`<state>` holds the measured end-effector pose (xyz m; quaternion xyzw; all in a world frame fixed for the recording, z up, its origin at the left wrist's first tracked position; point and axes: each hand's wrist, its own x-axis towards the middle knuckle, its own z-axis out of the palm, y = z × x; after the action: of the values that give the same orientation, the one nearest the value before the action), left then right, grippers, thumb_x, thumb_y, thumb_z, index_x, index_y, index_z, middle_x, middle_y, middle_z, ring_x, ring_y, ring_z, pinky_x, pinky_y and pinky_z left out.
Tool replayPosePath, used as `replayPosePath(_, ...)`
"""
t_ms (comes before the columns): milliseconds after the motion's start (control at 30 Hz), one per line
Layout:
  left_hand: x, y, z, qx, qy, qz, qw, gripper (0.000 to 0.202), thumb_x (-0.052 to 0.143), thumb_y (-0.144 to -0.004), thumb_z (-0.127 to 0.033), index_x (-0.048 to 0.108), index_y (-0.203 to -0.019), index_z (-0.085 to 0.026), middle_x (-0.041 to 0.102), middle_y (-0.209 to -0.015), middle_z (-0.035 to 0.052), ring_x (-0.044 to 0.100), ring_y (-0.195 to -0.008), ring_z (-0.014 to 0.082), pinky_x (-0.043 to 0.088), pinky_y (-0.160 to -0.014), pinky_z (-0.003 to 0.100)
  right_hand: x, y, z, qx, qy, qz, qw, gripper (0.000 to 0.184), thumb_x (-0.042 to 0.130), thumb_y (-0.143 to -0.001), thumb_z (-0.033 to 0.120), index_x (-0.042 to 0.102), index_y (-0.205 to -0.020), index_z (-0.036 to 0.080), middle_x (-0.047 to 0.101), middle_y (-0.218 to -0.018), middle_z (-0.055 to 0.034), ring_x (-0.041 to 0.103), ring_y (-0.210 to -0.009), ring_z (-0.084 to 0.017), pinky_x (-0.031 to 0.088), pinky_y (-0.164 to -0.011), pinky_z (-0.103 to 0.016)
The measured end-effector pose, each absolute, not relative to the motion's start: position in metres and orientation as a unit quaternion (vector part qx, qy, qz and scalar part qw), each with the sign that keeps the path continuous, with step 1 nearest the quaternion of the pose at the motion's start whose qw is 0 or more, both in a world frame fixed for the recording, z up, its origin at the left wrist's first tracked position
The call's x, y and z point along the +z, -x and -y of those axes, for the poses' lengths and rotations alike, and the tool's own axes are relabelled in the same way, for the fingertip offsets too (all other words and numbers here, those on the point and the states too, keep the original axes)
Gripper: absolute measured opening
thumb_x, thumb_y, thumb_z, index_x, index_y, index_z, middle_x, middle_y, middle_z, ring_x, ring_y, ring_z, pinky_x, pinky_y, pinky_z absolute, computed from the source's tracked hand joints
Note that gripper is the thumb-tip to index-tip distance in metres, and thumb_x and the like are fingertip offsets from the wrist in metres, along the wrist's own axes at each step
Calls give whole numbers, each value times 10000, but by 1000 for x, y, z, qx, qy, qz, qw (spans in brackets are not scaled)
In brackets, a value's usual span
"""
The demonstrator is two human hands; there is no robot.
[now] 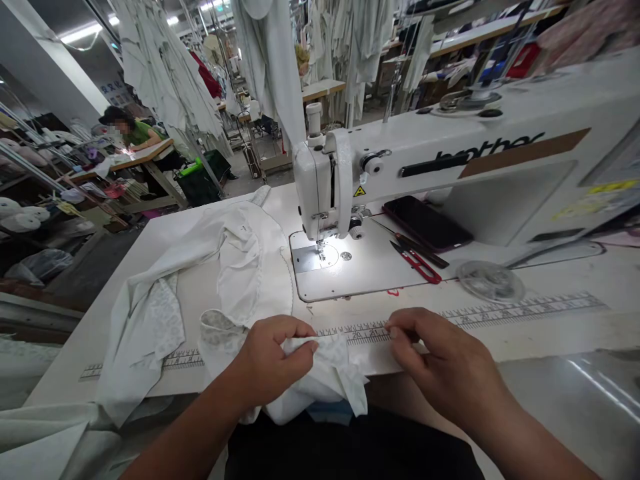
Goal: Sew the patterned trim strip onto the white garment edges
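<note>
A white garment of thin patterned fabric (pixel 150 320) lies in folds on the white sewing table (pixel 170 247), left of the needle. My left hand (pixel 273 353) pinches a folded piece of the white fabric (pixel 320 380) above the measuring scale on the table's front edge (pixel 360 334). My right hand (pixel 440 360) sits to its right, with the fingertips pinching the same fabric's thin edge. The Brother sewing machine (pixel 400 153) stands beyond both hands, and nothing lies under its needle (pixel 320 252). Red-handled thread snips (pixel 415 261) lie nearest my right hand.
A dark smartphone (pixel 426 223) lies beneath the machine arm, and a clear round disc (pixel 490 281) sits at the right. Pale garments hang overhead and behind the machine. A co-worker (pixel 135 130) in a green top works at a table at the far left.
</note>
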<state>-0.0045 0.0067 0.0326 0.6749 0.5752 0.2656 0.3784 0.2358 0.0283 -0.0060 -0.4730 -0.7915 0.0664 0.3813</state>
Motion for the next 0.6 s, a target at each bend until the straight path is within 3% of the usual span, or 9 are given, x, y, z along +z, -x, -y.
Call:
replayPosePath(167, 34, 2, -7, 259, -685, -567, 376, 108, 584, -800, -219, 673, -743, -191, 652, -708, -6, 585, -665, 133, 437, -606, 216, 5, -237, -15, 132, 435, 798, 396, 107, 500, -922, 225, 558, -1010, 242, 658, -910, -41, 646, -774, -189, 526, -651, -306)
replayPosePath(300, 38, -5, -4, 263, -709, -552, 351, 94, 587, -786, -182, 678, -762, -189, 660, -702, -9, 593, -668, 131, 436, -620, 219, 14, -216, -8, 137, 393, 835, 358, 310, 590, -900, 363, 531, -1157, 201, 646, -1029, -93, 635, -888, -233, 550, -668, -331)
replayPosePath(400, 39, -7, -1, 266, -720, -545, 338, 89, 593, -781, -175, 680, -769, -189, 658, -696, -12, 586, -660, 125, 432, -616, 216, 13, -204, -9, 111, 365, 860, 339, 105, 499, -937, 205, 582, -996, 180, 657, -913, -69, 621, -817, -215, 526, -630, -324)
replayPosePath(500, 40, -3, 1, 261, -721, -545, 339, 97, 590, -787, -174, 684, -779, -191, 666, -715, -11, 590, -674, 125, 434, -621, 214, 10, -203, -15, 101, 362, 865, 333, 202, 422, -892, 48, 562, -830, 179, 630, -782, -45, 590, -723, -194, 482, -578, -306)
replayPosePath(600, 40, 0, -1, 257, -707, -558, 350, 102, 590, -789, -179, 691, -779, -191, 678, -732, -6, 601, -691, 132, 441, -630, 216, 11, -208, -17, 113, 363, 859, 342, 208, 423, -859, 18, 528, -810, 191, 605, -735, -32, 570, -699, -184, 463, -577, -289)
